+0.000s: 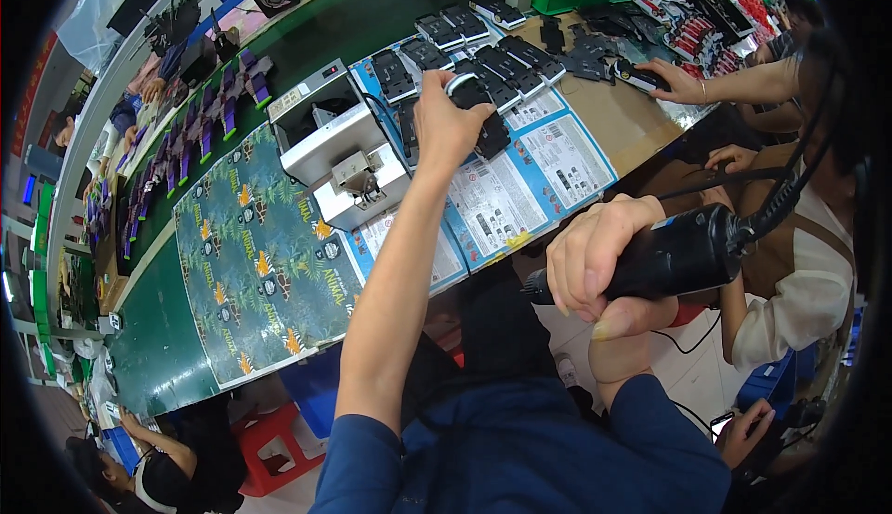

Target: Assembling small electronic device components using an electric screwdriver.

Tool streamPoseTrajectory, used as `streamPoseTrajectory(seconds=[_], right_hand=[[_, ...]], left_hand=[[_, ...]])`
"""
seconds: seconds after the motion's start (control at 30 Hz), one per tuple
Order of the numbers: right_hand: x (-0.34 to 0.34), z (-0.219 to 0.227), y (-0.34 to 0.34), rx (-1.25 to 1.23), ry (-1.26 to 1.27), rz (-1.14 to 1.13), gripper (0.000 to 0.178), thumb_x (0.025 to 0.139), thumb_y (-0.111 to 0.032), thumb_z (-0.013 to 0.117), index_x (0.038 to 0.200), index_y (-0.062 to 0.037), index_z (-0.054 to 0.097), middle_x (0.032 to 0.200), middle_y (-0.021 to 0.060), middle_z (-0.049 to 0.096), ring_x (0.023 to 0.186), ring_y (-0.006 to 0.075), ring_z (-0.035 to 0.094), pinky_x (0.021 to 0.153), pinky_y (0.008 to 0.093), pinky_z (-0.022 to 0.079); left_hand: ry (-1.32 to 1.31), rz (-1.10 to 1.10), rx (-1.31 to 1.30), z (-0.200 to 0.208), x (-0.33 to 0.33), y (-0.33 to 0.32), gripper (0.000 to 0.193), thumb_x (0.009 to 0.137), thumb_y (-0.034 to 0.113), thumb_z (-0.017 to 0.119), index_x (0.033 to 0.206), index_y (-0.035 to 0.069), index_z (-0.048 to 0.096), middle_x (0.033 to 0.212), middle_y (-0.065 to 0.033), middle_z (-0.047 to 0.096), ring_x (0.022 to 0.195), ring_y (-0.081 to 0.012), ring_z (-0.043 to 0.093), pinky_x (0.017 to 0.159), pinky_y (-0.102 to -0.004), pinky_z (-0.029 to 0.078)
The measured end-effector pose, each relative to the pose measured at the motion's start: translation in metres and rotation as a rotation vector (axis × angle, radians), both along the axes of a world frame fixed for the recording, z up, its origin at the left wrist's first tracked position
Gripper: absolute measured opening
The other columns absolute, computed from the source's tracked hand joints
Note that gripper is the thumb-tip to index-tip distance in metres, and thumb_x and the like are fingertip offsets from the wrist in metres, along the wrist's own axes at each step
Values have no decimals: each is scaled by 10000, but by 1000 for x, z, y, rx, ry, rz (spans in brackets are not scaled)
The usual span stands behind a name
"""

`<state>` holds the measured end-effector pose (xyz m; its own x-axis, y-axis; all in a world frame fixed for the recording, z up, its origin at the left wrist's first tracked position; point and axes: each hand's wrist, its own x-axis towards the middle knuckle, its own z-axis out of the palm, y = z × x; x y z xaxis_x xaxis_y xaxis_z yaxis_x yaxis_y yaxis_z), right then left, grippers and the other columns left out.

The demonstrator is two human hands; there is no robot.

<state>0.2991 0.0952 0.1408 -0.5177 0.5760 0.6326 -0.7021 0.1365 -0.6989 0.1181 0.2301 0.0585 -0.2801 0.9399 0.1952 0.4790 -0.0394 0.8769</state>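
My left hand reaches out over the bench and grips a black part with a white ring among a row of similar black parts. My right hand is close to my body, wrapped around a black corded electric screwdriver whose tip points left. Below my left hand lie blue and white printed sheets. A small white and grey machine stands just left of my left forearm.
A large dark sheet printed with leaves and animals covers the green bench at left. A co-worker's hand rests on black parts at the right. Red stool below. Another person sits at bottom left.
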Motion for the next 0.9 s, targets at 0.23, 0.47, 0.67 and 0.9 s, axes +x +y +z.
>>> streamPoseTrajectory(seconds=[0.23,0.47,0.67,0.9], right_hand=[[0,9,-13,-130,60,-100,309,603,44,800,826,26,587,606,98,575,480,167,524,480,288,454],[-26,16,5,-29,1,-109,251,831,-107,674,979,-33,485,665,43,526,515,134,514,598,293,472],[-98,6,18,-7,-46,-251,106,881,-28,589,944,-1,508,666,60,510,517,123,484,573,292,454],[-123,-13,16,-39,-119,-235,133,880,-43,633,942,6,526,676,71,539,516,127,501,564,295,458]], left_hand=[[-743,-247,214,11,-1,-75,419,752,-4,804,1124,-33,614,943,-80,715,847,-115,673,741,-247,542],[-1552,-42,86,-3,-61,-211,307,910,95,681,1187,15,576,1001,-96,675,940,-199,685,964,-462,550],[-1874,-143,-60,-27,-95,-254,391,1029,248,514,1323,-8,474,1370,-264,536,1262,-442,542,1046,-614,454],[-1276,-77,3,-34,-102,-268,430,943,29,624,1335,-13,453,1302,-253,596,1083,-332,678,867,-402,606]])
